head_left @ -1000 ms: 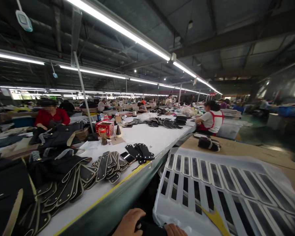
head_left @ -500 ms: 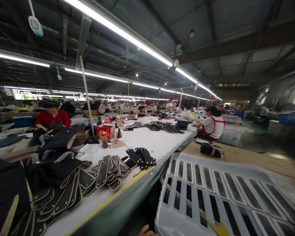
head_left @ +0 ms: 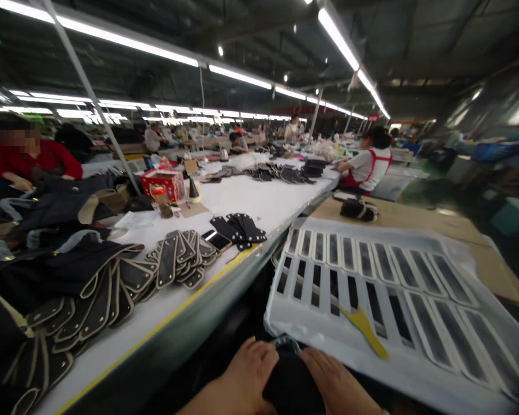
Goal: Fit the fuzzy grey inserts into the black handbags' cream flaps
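Note:
At the bottom of the view, my left hand [head_left: 249, 372] and my right hand [head_left: 334, 379] are closed on the two sides of a black piece [head_left: 292, 383], whose kind I cannot make out. A bit of clear plastic [head_left: 286, 344] shows at its top edge, between the hands. Just beyond lies a grey-white slotted tray [head_left: 298, 323], with rows of dark strips with pale borders [head_left: 383, 262] on it. A yellow tool [head_left: 365, 328], flat and wider at one end, rests across its slots.
Left stands a long white table [head_left: 237, 202] with a yellow edge strip. On it lie dark studded straps [head_left: 168, 262], black fabric pieces [head_left: 69, 265], a phone [head_left: 217, 239] and a red box [head_left: 166, 183]. Co-workers sit left and ahead right. Cardboard [head_left: 398, 216] lies behind the tray.
The view has tilted down and turned slightly. Both hands have come into view holding the black piece, where only some fingertips showed at the bottom edge before.

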The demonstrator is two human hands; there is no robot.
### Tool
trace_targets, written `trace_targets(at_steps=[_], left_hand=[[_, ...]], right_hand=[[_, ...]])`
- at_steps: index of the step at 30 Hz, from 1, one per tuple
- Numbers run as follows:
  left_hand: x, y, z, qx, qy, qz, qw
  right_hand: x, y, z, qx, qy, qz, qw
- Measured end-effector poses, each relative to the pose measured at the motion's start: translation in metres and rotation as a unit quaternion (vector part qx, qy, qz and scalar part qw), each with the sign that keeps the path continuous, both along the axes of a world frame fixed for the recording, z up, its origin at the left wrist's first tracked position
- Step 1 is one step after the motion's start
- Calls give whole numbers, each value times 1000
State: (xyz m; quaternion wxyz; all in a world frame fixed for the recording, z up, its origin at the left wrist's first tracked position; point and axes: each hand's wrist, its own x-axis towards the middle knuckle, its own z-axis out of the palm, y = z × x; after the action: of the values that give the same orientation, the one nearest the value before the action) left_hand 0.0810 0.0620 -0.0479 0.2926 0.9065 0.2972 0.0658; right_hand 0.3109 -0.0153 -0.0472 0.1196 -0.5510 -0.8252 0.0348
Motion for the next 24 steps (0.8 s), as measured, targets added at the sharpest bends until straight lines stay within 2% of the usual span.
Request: trace_targets(at_steps=[3,7,19,24], left_hand=[[-14,2,19,-12,28,-29,999],[-19,8,15,-20,41,-33,998],[-17,1,15,43,46,-50,997],[-12,-7,23,72,39,-50,995]], right_hand=[[-7,1,19,-106,19,-12,994],[-9,6,26,-150,24,-5,988],[-13,-6,24,-102,16,-7,995],[-15,-8,21,-87,15,-2,996]])
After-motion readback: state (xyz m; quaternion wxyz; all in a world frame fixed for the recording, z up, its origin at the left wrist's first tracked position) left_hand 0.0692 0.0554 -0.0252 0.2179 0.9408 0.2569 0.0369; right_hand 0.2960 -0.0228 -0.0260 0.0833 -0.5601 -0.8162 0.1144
